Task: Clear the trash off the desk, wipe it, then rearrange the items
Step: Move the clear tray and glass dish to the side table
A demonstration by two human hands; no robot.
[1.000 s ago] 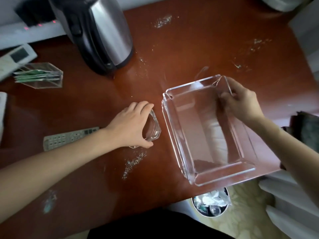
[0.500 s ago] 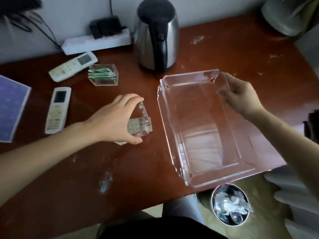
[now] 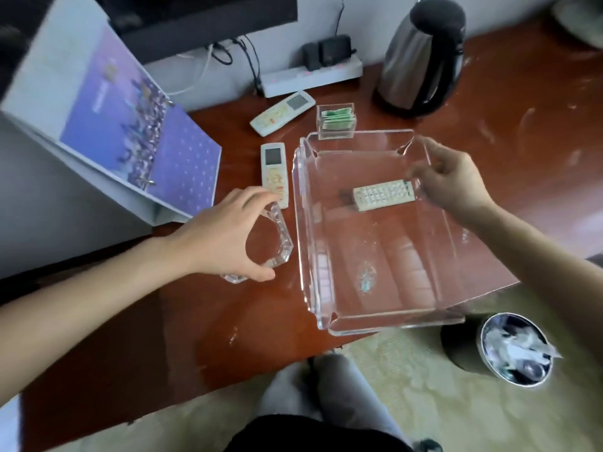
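My left hand (image 3: 222, 236) grips a clear faceted glass ashtray (image 3: 282, 238) from above, low over the red-brown desk (image 3: 212, 327). To its right, my right hand (image 3: 453, 181) holds the right wall of a large clear acrylic tray (image 3: 303, 223). The tray's near edge hangs past the desk's front edge. A grey remote (image 3: 383, 194) shows through the tray's bottom. Whitish smears and crumbs (image 3: 367, 277) also show on the desk through the tray.
Two white remotes (image 3: 275, 172) (image 3: 282, 112) lie behind the ashtray. A small clear box of green packets (image 3: 336, 123), a steel kettle (image 3: 421, 57) and a power strip (image 3: 310, 76) stand at the back. An open binder (image 3: 130, 125) lies left. A trash bin (image 3: 512, 349) sits on the floor, right.
Both hands have carried the ashtray and the tray leftward across the desk. The grey remote, earlier left of the ashtray, now shows under the tray. The camera has tilted up.
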